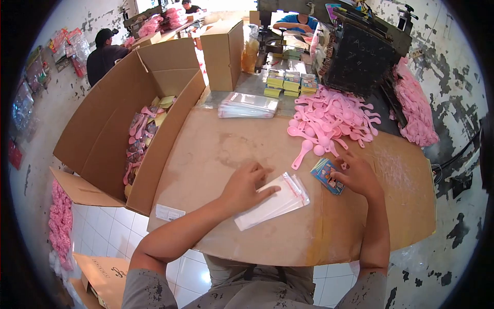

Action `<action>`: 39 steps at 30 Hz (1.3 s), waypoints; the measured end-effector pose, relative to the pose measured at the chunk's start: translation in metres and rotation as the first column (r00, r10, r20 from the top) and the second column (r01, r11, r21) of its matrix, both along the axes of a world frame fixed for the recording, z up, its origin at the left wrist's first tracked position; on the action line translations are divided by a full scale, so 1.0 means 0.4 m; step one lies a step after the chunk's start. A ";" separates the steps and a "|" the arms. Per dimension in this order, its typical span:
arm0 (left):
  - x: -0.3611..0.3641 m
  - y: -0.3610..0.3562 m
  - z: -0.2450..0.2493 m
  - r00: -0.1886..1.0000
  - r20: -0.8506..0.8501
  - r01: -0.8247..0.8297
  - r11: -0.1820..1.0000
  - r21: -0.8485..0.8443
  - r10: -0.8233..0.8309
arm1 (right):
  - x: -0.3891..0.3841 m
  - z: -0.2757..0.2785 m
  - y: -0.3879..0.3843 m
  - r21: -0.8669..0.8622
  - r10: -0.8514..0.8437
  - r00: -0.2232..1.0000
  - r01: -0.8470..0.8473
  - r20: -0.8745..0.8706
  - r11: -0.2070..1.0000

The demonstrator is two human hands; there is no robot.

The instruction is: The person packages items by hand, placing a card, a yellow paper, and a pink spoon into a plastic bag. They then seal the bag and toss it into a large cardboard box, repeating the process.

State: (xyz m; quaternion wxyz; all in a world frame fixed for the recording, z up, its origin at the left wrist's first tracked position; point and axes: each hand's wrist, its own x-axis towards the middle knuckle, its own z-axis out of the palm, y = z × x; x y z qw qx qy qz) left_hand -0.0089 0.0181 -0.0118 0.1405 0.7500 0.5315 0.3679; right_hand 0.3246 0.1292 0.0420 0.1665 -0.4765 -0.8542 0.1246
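Note:
My left hand (249, 188) rests over the upper left part of a fanned stack of clear plastic sleeves (272, 205), its thumb and fingers apart. To the right, my right hand (356, 174) touches a small stack of blue printed cards (326, 176) with its fingertips, fingers bent and spread. Beyond the cards lies a heap of pink plastic spoons (329, 121). Another stack of clear sleeves (248, 105) lies farther back on the cardboard-covered table (206, 149).
A large open carton (98, 123) with packed spoons stands at left. Bundled cards (292, 81), an upright carton (222, 54) and a black machine (357, 59) are at the back. Pink bags (416, 110) hang at right. Other people (104, 54) sit farther off.

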 end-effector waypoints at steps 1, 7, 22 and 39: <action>0.004 0.000 -0.008 0.998 -0.055 0.015 1.000 0.024 -0.014 | 0.008 -0.013 0.009 -0.051 -0.006 1.000 0.005 -0.005 0.999; 0.009 0.000 -0.016 0.988 0.157 0.020 0.983 -0.184 0.009 | 0.021 -0.043 0.044 -0.174 -0.010 0.989 -0.016 -0.149 0.985; -0.003 0.009 -0.014 0.690 0.720 0.228 0.922 -0.315 0.075 | -0.145 -0.042 -0.079 -0.199 0.328 0.862 -0.425 -0.385 0.883; 0.008 -0.010 0.010 0.634 0.773 0.344 0.887 -0.308 0.022 | -0.166 -0.054 -0.102 -0.233 0.060 0.595 -0.403 -0.802 0.885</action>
